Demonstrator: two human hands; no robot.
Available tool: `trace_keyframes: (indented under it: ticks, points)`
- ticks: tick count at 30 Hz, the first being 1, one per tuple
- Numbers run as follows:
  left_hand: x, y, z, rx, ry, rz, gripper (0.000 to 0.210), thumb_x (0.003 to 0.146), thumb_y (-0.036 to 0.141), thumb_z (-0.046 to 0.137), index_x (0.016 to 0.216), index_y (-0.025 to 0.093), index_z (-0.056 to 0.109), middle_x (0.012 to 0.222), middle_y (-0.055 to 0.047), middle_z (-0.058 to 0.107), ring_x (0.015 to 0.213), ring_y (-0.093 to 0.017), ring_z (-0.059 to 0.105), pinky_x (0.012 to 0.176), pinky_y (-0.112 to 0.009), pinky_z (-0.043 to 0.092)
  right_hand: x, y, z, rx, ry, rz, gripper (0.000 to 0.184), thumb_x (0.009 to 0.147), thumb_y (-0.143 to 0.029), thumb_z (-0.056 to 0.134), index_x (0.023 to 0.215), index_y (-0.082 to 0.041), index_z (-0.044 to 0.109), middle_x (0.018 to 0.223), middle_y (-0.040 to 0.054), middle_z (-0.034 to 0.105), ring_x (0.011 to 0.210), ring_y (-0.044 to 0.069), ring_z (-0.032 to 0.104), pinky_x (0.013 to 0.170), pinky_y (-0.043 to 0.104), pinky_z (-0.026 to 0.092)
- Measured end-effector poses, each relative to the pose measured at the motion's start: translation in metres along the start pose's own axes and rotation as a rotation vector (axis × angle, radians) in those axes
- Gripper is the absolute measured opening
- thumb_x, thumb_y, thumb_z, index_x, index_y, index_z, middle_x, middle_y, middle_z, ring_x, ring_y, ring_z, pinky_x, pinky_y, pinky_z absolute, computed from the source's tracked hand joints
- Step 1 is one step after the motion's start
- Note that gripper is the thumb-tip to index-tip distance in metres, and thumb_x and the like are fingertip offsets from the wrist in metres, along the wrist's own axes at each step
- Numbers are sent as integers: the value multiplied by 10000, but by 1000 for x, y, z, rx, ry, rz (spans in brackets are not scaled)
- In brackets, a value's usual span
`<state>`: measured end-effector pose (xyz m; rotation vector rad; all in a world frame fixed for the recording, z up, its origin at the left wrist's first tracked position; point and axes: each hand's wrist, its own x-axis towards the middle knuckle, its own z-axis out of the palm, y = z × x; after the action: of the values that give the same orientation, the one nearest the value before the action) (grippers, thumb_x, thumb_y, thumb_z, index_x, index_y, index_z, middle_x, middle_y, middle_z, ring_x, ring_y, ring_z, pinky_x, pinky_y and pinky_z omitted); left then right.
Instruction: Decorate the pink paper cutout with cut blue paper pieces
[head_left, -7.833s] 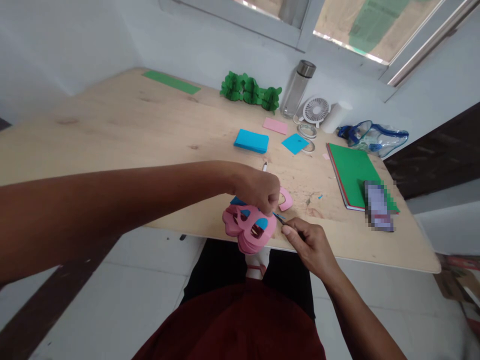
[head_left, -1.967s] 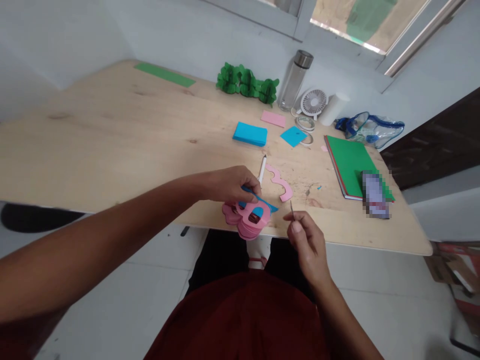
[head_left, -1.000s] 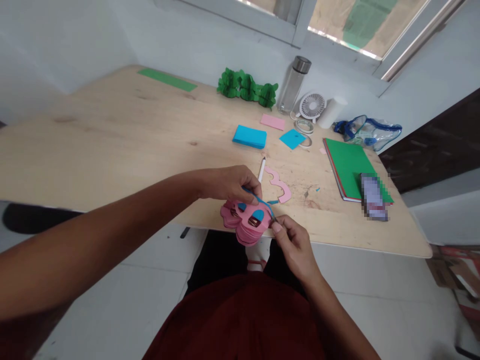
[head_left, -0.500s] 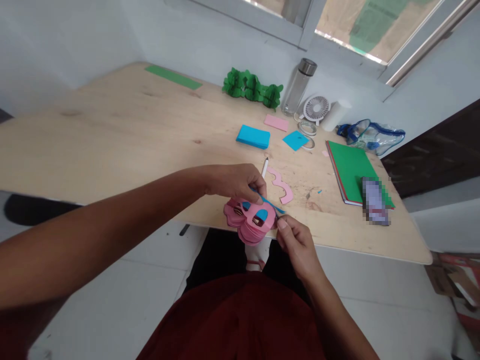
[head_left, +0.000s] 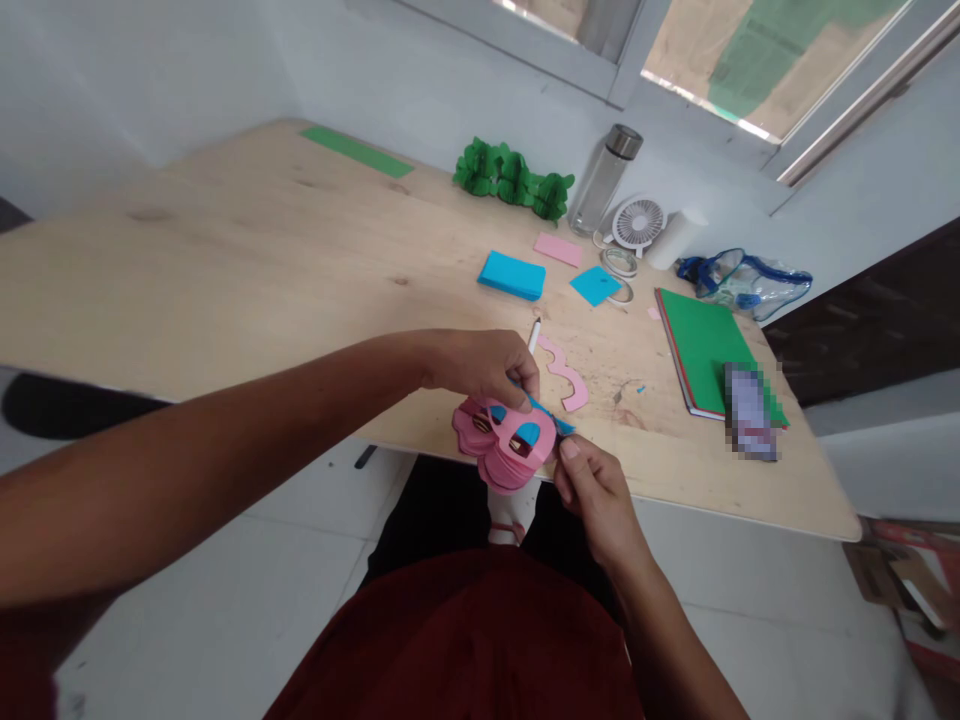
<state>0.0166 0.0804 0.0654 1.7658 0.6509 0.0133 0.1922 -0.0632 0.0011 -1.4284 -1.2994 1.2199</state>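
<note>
My left hand (head_left: 501, 365) is closed, pinching a folded blue paper (head_left: 564, 423) together with a pink paper cutout (head_left: 517, 470). The cutout is layered, with rounded, wavy edges and holes through which blue shows. It is held at the table's front edge, above my knees. My right hand (head_left: 596, 485) is closed at the right side of the blue paper and the cutout. A small dark thing shows at its fingertips, too hidden to name. Just beyond the hands lie a white pen (head_left: 535, 335) and a wavy pink paper strip (head_left: 566, 375).
Farther back on the wooden table (head_left: 247, 250) are a blue paper stack (head_left: 512, 275), a blue square (head_left: 596, 286), tape rolls (head_left: 619, 263) and a green paper garland (head_left: 514, 178). A bottle (head_left: 606, 180) and fan (head_left: 638, 224) stand by the wall. Green sheets (head_left: 705, 345) lie right.
The view has shifted slightly. Both hands stay at the cutout and the blue paper, with almost the same grip; little else differs.
</note>
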Motion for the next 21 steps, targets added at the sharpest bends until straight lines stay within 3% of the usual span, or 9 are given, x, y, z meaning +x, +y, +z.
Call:
trace_keyframes:
  ticks: [10, 15, 21]
  points:
    - [-1, 1, 0, 19, -3, -8, 104, 683, 227, 637, 655, 129, 656, 497, 37, 531, 488, -87, 460, 466, -199, 309, 0, -3, -1, -6, -1, 15, 466, 888, -536, 474, 581, -196, 387, 520, -62, 329, 483, 85, 253, 458, 238, 184]
    - [-1, 0, -1, 32, -8, 8, 96, 689, 216, 625, 653, 130, 645, 523, 30, 550, 497, -85, 462, 467, -197, 308, 0, -3, -2, -33, 2, 11, 409, 883, -540, 478, 678, -187, 506, 523, -66, 326, 483, 90, 252, 461, 234, 187]
    - [-2, 3, 0, 39, 0, -7, 98, 686, 220, 630, 649, 132, 650, 514, 33, 543, 487, -82, 452, 469, -198, 312, 0, -3, -4, -65, -1, -20, 395, 883, -531, 484, 702, -185, 548, 529, -60, 329, 490, 94, 258, 469, 235, 203]
